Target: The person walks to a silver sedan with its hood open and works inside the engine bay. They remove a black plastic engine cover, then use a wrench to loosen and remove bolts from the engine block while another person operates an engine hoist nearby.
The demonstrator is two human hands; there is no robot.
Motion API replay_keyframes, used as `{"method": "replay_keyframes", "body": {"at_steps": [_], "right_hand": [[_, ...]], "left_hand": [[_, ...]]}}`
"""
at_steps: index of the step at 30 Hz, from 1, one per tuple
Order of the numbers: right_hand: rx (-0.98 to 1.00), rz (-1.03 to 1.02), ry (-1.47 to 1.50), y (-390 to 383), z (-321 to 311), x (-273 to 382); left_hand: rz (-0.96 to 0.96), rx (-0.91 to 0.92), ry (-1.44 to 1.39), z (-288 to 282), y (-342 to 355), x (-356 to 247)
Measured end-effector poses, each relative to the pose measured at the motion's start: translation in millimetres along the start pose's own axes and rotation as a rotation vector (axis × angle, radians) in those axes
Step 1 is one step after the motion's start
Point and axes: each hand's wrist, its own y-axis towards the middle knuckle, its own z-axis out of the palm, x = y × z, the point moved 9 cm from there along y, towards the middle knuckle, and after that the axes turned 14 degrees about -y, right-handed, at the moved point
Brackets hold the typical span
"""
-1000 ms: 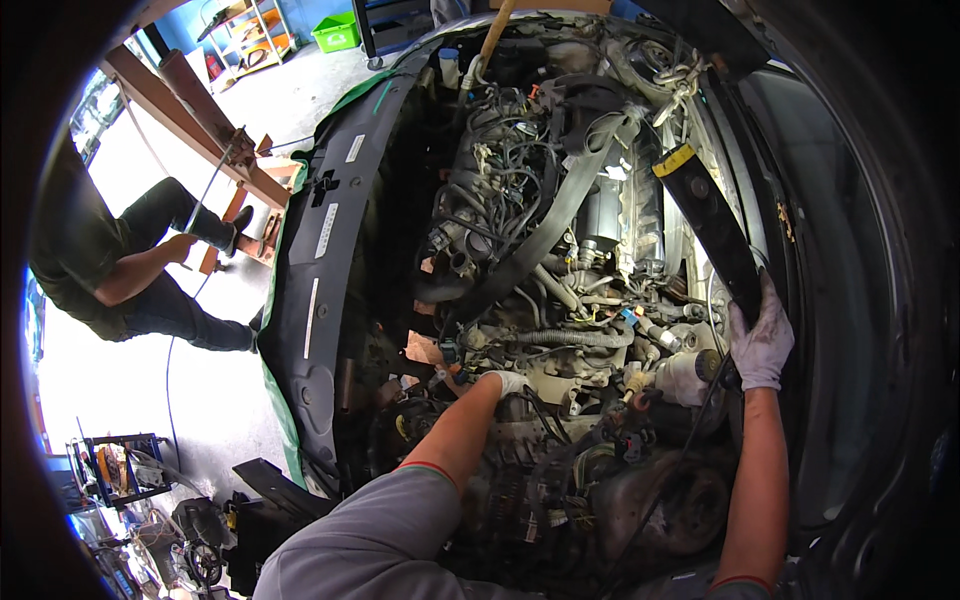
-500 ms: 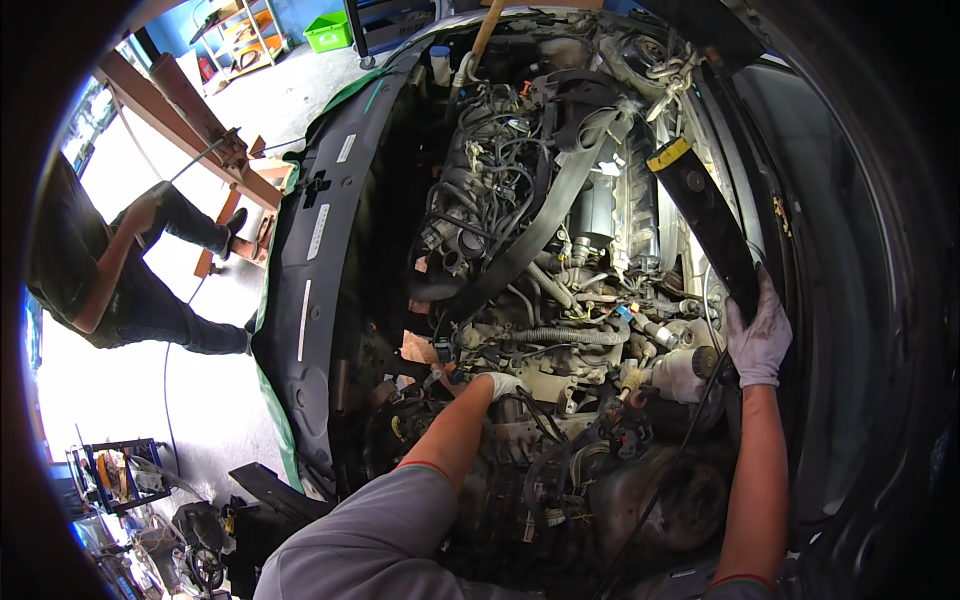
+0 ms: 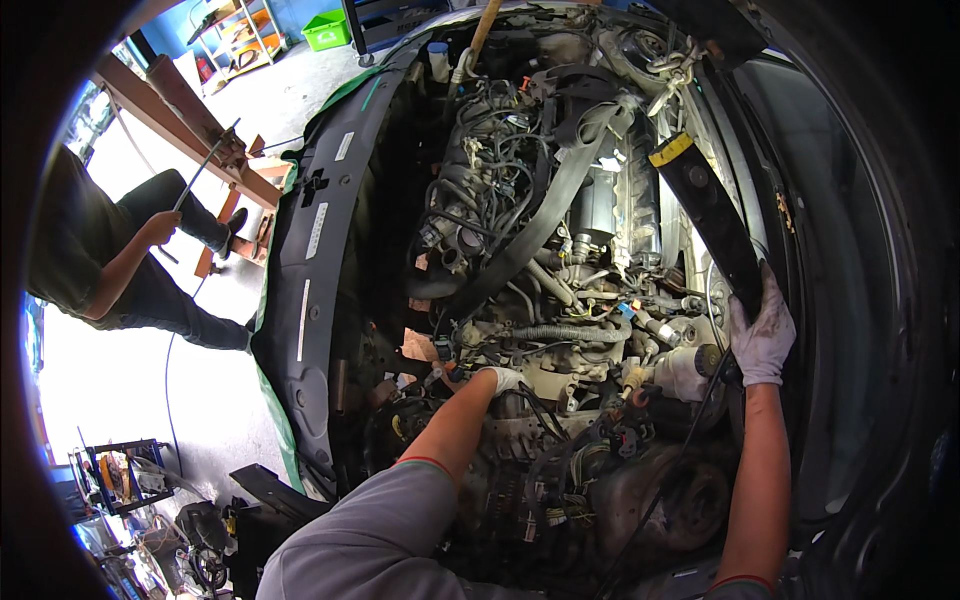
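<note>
My gloved right hand (image 3: 762,325) is closed around the lower end of a long black bar with a yellow end (image 3: 705,210), which leans diagonally over the right side of the open engine bay (image 3: 520,200). My left hand (image 3: 505,381), in a pale glove, reaches among hoses and brackets in the lower middle of the bay; its fingers are hidden. A ribbed hose (image 3: 570,335) runs just above it. A wide grey strap (image 3: 540,220) crosses the engine diagonally, looped near the top. A round reservoir (image 3: 685,372) sits beside my right hand.
At the left, a person (image 3: 110,270) holds a thin rod (image 3: 200,170) near an orange metal stand (image 3: 230,150). Behind are a shelf cart (image 3: 240,40) and a green bin (image 3: 325,30). A parts cart (image 3: 115,470) stands at lower left. Dark bodywork and glass (image 3: 830,250) border the right.
The person at the left has shifted the hand and rod, first up and then slightly lower. My hands and the black bar stay almost in place.
</note>
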Motion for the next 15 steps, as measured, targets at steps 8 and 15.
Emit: {"method": "replay_keyframes", "body": {"at_steps": [8, 15], "right_hand": [[0.002, -0.012, -0.029, -1, 2, 0], [0.019, -0.004, -0.036, -1, 2, 1]], "left_hand": [[0.033, 0.005, 0.075, 8, 13, 17], [0.003, -0.021, 0.049, 7, 16, 26]]}}
